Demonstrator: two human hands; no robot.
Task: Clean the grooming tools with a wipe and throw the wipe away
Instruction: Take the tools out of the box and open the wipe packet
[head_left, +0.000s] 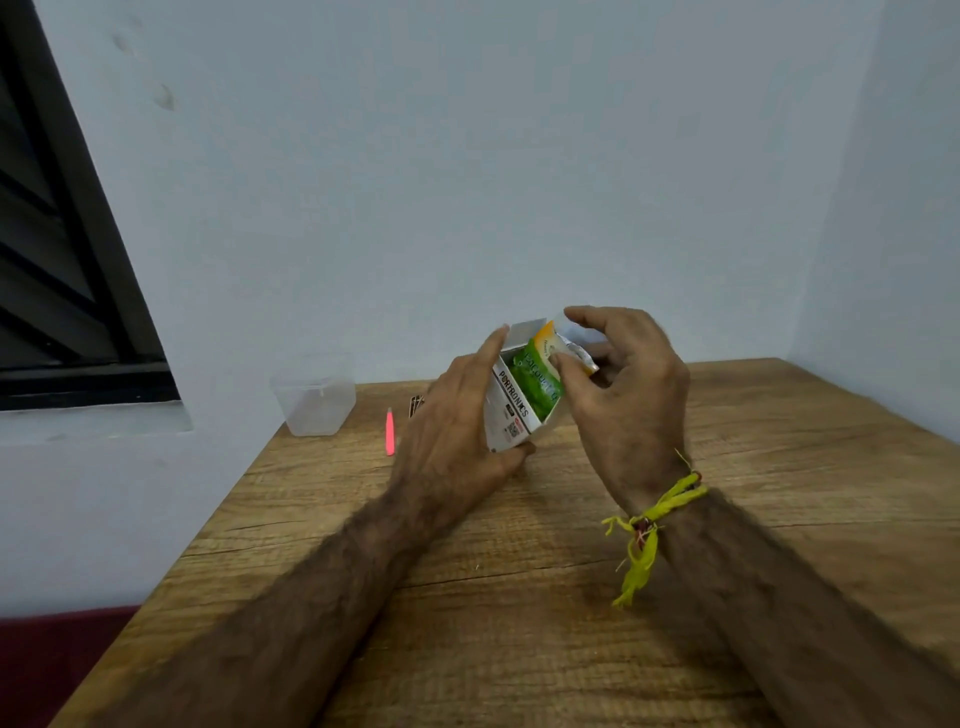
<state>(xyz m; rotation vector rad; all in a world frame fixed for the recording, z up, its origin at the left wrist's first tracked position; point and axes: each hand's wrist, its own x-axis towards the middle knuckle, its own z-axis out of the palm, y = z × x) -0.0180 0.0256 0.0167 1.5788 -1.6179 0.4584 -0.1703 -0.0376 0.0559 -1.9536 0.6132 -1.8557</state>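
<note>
Frame centre: left hand (457, 415) grips box (511, 410), right hand (618, 384) pinches green packet (540, 376) w/ thumb & fingers

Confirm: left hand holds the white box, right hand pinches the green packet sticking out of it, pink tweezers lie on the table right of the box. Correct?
Not quite. The head view shows the pink tweezers on the table left of the white box, not right. The rest stands: left hand holds the box, right hand pinches the green packet.
</note>
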